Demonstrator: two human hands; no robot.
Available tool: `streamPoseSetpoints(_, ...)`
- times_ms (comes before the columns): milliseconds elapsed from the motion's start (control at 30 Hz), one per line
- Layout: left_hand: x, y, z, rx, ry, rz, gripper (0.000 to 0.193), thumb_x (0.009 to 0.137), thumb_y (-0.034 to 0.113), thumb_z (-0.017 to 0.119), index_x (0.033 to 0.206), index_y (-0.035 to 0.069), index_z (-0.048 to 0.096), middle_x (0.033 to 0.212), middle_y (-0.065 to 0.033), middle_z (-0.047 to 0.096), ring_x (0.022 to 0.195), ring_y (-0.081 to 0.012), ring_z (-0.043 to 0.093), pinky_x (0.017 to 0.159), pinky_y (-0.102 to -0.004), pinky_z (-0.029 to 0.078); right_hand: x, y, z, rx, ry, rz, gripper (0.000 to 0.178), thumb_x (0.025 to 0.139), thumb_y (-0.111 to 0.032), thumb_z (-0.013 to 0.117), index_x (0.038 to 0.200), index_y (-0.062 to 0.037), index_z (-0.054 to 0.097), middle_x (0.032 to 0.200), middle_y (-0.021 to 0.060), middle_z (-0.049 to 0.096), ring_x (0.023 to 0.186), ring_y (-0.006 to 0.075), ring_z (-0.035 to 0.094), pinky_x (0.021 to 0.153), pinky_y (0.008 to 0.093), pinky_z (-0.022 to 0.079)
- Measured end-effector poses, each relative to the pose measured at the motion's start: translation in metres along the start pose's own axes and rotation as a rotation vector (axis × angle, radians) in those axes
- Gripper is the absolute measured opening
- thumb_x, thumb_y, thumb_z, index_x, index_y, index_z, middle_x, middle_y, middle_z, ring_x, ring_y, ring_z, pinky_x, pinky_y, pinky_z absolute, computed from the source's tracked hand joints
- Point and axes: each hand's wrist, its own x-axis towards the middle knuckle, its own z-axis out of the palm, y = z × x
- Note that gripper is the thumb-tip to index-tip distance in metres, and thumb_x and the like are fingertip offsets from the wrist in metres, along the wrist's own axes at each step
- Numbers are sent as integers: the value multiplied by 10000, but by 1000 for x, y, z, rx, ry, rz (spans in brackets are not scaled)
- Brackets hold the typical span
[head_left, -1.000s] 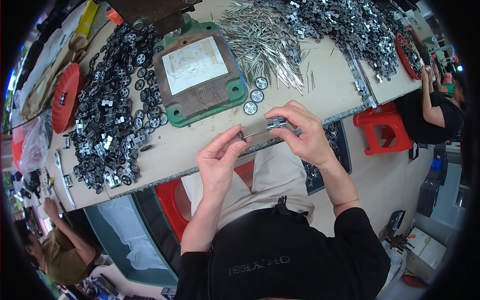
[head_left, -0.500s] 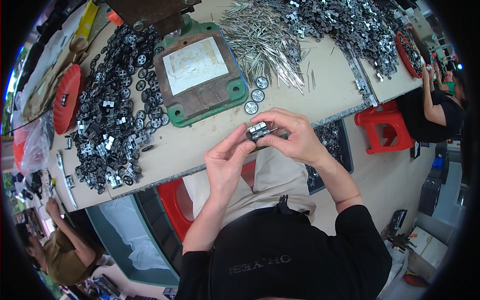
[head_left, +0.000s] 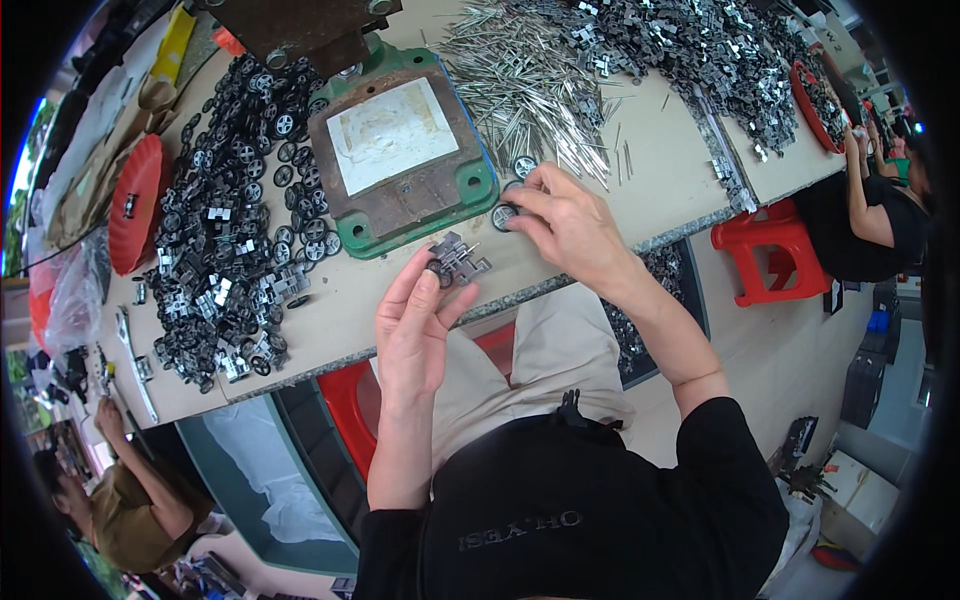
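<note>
A: Head view. Change since half a second ago: the hands have split. Then both were together on one small grey part at the bench edge. Now the left hand (head_left: pixel 418 322) alone pinches the frame (head_left: pixel 458 262), a small grey chassis piece with one black wheel on it, at thumb and fingertips just over the bench (head_left: pixel 660 170) edge.

B: Right hand?

A: The right hand (head_left: pixel 567 222) has gone to 2 o'clock of the frame and its fingertips close on a loose wheel (head_left: pixel 503 215). Another wheel (head_left: pixel 525 165) lies just at 12 of it. Grip looks like a pinch; can't tell if the wheel is lifted yet.

B: Meaning?

A: My read: one wheel fitted, fetching the next.

B: Surroundings?

A: Green-based press plate (head_left: pixel 400 160) at 11 of the frame, touching nothing held. Pile of black wheels (head_left: pixel 230 230) at 9. Heap of pins (head_left: pixel 530 80) at 12–1, grey frames (head_left: pixel 700 50) beyond. Red tray (head_left: pixel 135 200) far at 9, red stool (head_left: pixel 765 245) at 3. Other people at 3 and 7, well apart.

B: Obstructions?

A: None between hands. Stray pins lie near the wheels.
</note>
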Motion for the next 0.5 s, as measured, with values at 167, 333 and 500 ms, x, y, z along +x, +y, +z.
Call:
streamPoseSetpoints(167,1,-2,4,-24,-27,-56,295,903,65,496,1190,-4,507,1108,-119,585,972,-195,595,873,-396,511,-4,-3,-1,51,-64,0,163,738,-78,661,891,-30,633,813,62,565,713,187,582,635,311,461)
streamPoseSetpoints(333,1,-6,3,-50,-53,-79,278,902,49,493,1173,-4,523,1122,-122,579,994,-197,588,888,-390,504,-12,-16,-7,703,-22,379,150,790,-32,632,930,24,634,857,52,618,717,73,572,611,227,453)
streamPoseSetpoints(500,0,-12,6,-7,-43,-56,268,898,39,499,1160,-9,533,1125,-123,576,1008,-199,582,893,-387,502,-23,-25,-3,852,49,392,177,807,-10,613,975,43,633,854,64,633,751,76,578,619,206,457)
